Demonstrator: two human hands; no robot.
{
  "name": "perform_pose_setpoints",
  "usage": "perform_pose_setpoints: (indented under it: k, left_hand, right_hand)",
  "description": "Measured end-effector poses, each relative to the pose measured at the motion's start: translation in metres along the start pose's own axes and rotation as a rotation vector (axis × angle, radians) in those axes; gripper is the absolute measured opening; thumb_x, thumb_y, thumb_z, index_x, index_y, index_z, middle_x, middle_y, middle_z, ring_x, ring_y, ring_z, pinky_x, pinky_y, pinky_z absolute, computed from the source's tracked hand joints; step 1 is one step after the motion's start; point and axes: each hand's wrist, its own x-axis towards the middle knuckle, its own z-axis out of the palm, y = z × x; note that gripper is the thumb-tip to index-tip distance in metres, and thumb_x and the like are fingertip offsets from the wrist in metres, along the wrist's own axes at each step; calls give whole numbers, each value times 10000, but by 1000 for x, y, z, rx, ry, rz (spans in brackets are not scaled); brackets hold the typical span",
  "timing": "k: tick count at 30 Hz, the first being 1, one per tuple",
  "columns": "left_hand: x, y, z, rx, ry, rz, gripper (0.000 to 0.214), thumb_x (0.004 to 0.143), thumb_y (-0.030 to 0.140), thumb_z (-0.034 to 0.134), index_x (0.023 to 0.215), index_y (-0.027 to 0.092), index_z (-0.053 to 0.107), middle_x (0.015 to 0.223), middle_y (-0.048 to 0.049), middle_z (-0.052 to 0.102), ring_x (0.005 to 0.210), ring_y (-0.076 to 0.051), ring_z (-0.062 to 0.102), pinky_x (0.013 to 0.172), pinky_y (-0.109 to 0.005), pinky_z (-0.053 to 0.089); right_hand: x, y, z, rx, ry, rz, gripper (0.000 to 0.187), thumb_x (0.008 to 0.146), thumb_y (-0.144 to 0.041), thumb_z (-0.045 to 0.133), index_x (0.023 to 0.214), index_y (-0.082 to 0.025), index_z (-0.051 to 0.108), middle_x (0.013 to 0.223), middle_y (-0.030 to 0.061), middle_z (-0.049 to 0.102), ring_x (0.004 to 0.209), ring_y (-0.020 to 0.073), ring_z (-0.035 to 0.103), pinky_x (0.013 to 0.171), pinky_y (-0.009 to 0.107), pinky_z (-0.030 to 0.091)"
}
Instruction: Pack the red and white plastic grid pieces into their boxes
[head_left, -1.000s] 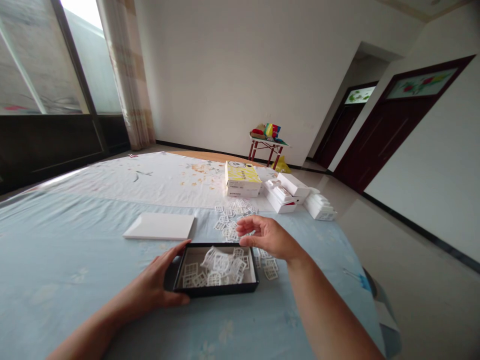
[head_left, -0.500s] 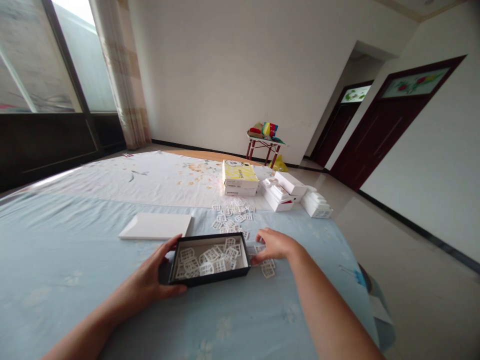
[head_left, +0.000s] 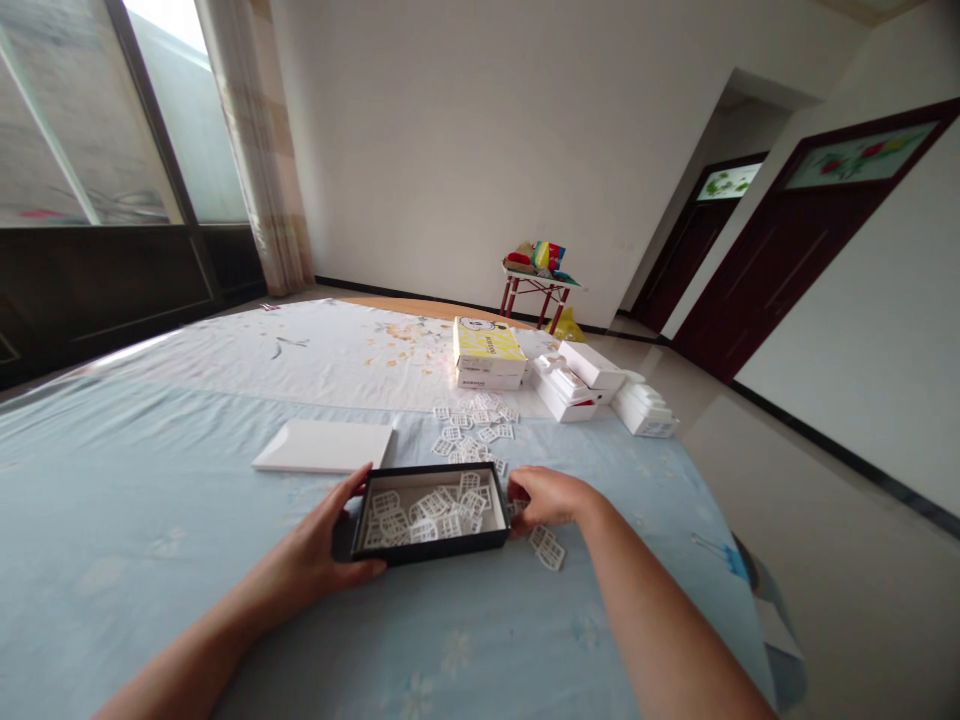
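A shallow black box [head_left: 431, 545] lies in front of me on a light blue cloth, with several small white plastic grid pieces [head_left: 427, 503] inside. My left hand [head_left: 319, 550] grips the box's left end, thumb on its front wall. To the right of the box, my right hand [head_left: 551, 497] rests on the cloth with its fingers curled down over loose white grid pieces [head_left: 546, 545]; what it pinches is hidden. More loose grid pieces [head_left: 474, 425] lie scattered just beyond the box.
A flat white lid [head_left: 324, 446] lies to the left behind the box. Farther back stand a yellow-topped carton [head_left: 486, 353], open white boxes [head_left: 577, 380] and a white tray [head_left: 645, 410]. The table's right edge [head_left: 712, 500] drops to a tiled floor. A small red-legged table [head_left: 534, 285] stands by the wall.
My right hand came down from above the box to the cloth at its right side and curled over the loose pieces. The left hand kept hold of the box.
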Motion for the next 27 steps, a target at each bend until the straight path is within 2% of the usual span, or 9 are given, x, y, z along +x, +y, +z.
perform_pose_setpoints:
  k: [6,12,17,19,22,24,27]
  left_hand:
    - [0,-1,0,-10,3,7,916,654,406,690,1405,295,177,1350,-105,430,1136,-288,500,943,-415,445]
    - [1,-2,-1,-32,-25,-1,910,668,395,685,1401,316,152,1353,-98,416,1137,-286,497,925,-396,460]
    - [2,-2,-1,-26,-54,-28,915,669,412,683,1401,314,142,1343,-100,425,1130,-291,502,902,-388,474]
    - [2,-3,-1,-23,-47,-21,916,667,420,682,1400,313,145,1341,-101,427,1125,-292,506,898,-390,477]
    - [3,-3,-1,-16,-30,-13,915,659,419,685,1400,311,160,1327,-98,447,1103,-292,524,898,-402,478]
    - [3,-4,-1,-12,-21,-3,918,651,416,690,1401,309,172,1322,-97,455,1090,-291,533,907,-413,472]
    - [3,-4,0,-12,-9,11,919,644,414,696,1401,304,187,1313,-99,469,1083,-288,539,918,-414,465]
  right_hand:
    - [-1,-2,-1,37,-28,13,393,489,-388,756,791,-188,603,765,2,602,643,147,526,492,213,333]
    - [-1,0,-1,73,-58,-16,184,560,-297,701,675,-186,609,660,-20,620,609,141,554,490,208,339]
    - [-1,15,-2,264,-40,7,88,615,-221,652,686,-180,623,643,-32,615,589,122,557,497,196,367]
    - [0,21,-4,341,46,43,89,636,-224,651,702,-169,628,628,-28,599,561,110,540,489,195,376]
    - [-2,16,-11,510,281,54,181,689,-314,653,763,-152,622,629,-15,574,544,104,523,487,204,409]
    - [-5,1,-17,662,399,-16,287,709,-408,649,838,-153,619,693,4,593,594,117,551,530,226,456]
    - [-11,-28,-25,791,449,-178,454,697,-470,663,1050,-194,594,935,47,629,803,156,598,680,275,502]
